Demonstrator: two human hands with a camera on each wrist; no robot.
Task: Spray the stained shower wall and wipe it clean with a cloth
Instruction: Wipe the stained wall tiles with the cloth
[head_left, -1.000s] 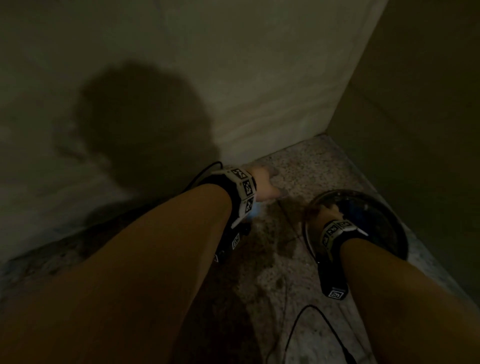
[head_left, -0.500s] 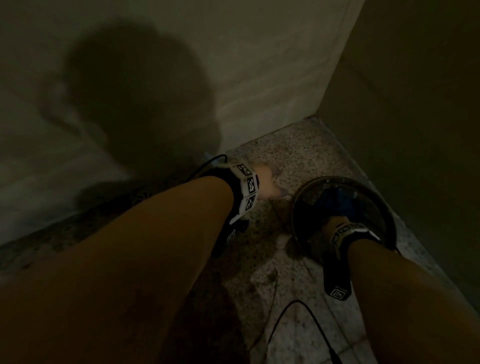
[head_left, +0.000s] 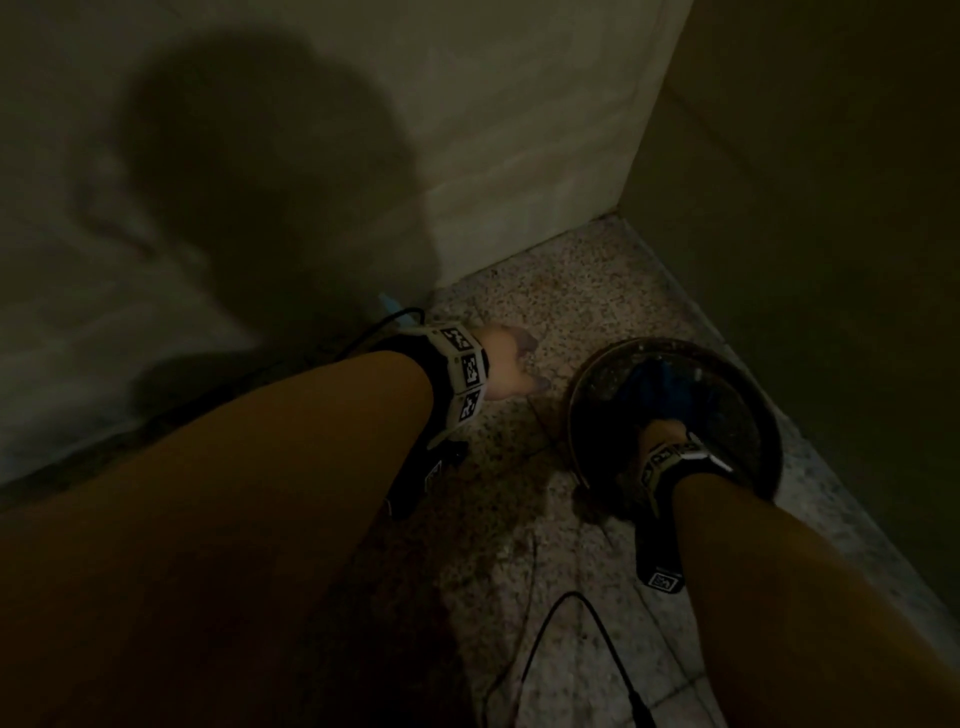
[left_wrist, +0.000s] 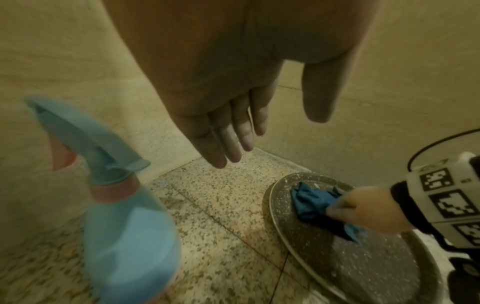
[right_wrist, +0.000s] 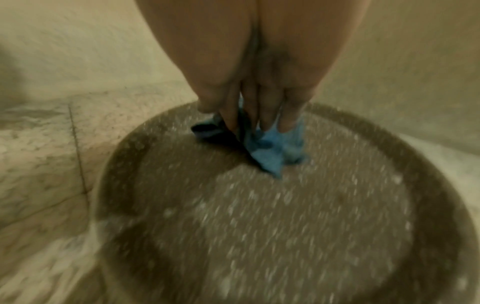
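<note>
A light blue spray bottle with a pink collar stands on the speckled floor by the pale shower wall; only its nozzle tip shows in the head view. My left hand hovers beside it with straight fingers, holding nothing. A blue cloth lies crumpled in a round dark speckled basin on the floor. My right hand reaches into the basin, and its fingertips pinch the cloth.
The basin sits in the corner where the pale wall meets a darker side wall. A thin black cable trails across the terrazzo floor near my right forearm. My shadow darkens the wall on the left.
My right hand has moved from the basin's left rim further inside, onto the blue cloth. My left hand has stayed low beside the wall.
</note>
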